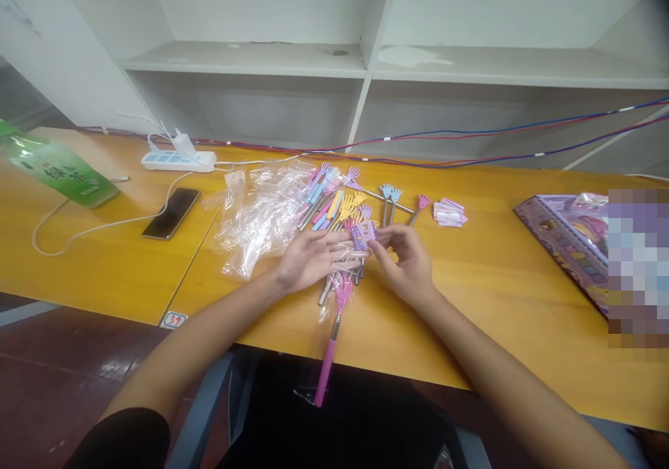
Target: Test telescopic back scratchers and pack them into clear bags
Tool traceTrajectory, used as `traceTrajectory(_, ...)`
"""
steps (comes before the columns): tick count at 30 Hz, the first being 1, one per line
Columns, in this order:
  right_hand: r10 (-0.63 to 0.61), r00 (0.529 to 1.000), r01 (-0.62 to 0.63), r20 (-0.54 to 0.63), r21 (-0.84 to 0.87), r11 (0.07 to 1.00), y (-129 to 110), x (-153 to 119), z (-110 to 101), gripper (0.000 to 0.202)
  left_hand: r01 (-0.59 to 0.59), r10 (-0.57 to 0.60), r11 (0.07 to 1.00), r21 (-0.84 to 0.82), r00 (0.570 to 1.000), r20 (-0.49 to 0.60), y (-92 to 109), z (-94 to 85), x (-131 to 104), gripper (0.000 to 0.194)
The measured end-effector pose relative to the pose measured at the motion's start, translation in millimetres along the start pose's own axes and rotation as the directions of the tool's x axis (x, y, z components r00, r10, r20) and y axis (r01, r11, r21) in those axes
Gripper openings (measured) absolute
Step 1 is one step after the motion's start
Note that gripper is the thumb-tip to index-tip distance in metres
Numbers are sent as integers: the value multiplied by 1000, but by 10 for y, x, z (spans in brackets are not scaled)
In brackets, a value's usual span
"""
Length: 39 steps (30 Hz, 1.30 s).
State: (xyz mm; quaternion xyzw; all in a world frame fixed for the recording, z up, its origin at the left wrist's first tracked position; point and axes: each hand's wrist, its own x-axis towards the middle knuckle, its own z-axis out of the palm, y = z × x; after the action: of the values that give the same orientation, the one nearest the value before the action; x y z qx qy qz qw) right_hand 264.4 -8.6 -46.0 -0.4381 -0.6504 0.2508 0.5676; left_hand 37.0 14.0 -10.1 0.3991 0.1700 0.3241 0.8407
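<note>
My right hand (406,261) pinches a small purple printed card (364,233) between thumb and fingers. My left hand (309,258) is palm up with its fingers stretched out, tips beside and partly under the card. Below my hands, a pink back scratcher (326,368) in a clear sleeve sticks out over the table's front edge. Past my fingers lies a pile of back scratchers with hand-shaped heads, among them a yellow one (346,208) and a blue one (395,196). My hands hide part of this pile.
Clear plastic bags (261,211) lie left of the pile, small cards (448,212) to its right. Further left are a phone (171,213), a power strip (178,161) and a green bottle (63,173). A purple box (564,246) stands at right; shelves (251,58) rise behind.
</note>
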Motion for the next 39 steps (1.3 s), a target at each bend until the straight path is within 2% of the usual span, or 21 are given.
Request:
traceTrajectory(4,-116,992,120,38,-113,986,66,9,-87,16,-19,19,999,-37,1000,-2,-14,9,-4,57)
traceTrajectory(7,-204,971,224,125,-180,958,27,58,-163,15,-30,29,999,-29,1000,-11,-13,14,-10,55)
traceTrajectory(10,-246,958,275,151,-225,935,-28,93,-209,15,-13,11,999,-37,999,-32,-22,9,-10,55)
traceTrajectory(19,-239,936,286,258,-161,945,-48,101,-210,22,16,-16,1000,-3,1000,-11,-55,12,-18,60)
traceTrajectory(25,-195,926,247,324,-129,960,-113,92,-209,23,10,-10,1000,18,1000,-19,-50,16,-16,62)
traceTrajectory(30,-136,894,195,426,-96,976,-150,74,-209,24,-18,18,1000,2,999,-26,-36,46,-10,62)
traceTrajectory(36,-97,909,148,404,-96,984,-139,56,-197,23,-40,43,997,59,998,-47,-25,55,-12,61)
traceTrajectory(39,-57,951,66,305,-16,998,-79,25,-152,23,-89,99,986,139,993,-62,-46,45,-3,49)
